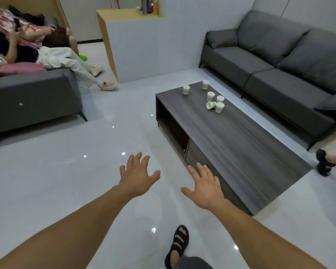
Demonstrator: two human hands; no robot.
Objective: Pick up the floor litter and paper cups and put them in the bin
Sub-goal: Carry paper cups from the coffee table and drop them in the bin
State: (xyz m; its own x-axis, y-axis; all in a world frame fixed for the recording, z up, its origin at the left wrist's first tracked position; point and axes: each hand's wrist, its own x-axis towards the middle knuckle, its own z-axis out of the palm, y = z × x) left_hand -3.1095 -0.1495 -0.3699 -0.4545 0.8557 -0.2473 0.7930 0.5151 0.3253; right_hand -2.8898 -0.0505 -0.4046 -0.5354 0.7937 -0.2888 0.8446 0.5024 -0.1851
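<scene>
Standing off the near end of the dark wood coffee table [241, 152], the person holds both arms out with nothing in either hand. The left hand [137, 175] is over bare floor tile [66, 171] to the table's left, and the right hand [204, 186] is in front of the table's drawer face by its nearest corner. Both hands have fingers straight and splayed wide, palms down.

The step in hand looks like the approach to the paper cups [210, 96]: none is lifted yet. No bin shows in this view, nor any litter I can make out on the floor around the table.

All six pale green cups sit on the table's far half, well beyond either hand. Five stand upright, mouths apparently up and long axes vertical — two apart near the far edge, three clustered closer in. The sixth, the tipped cup [211, 105], lies on its side in that cluster, touching the upright cup just beside it. Its long axis runs roughly across the table's width, with the mouth toward the open shelf [171, 125] side and the base toward the grey sofa [279, 61].

The next move likely calls for stepping along the table until the cluster is within reach, then curling fingers round a cup's wall — lightly, since thin paper would probably crush.
</scene>
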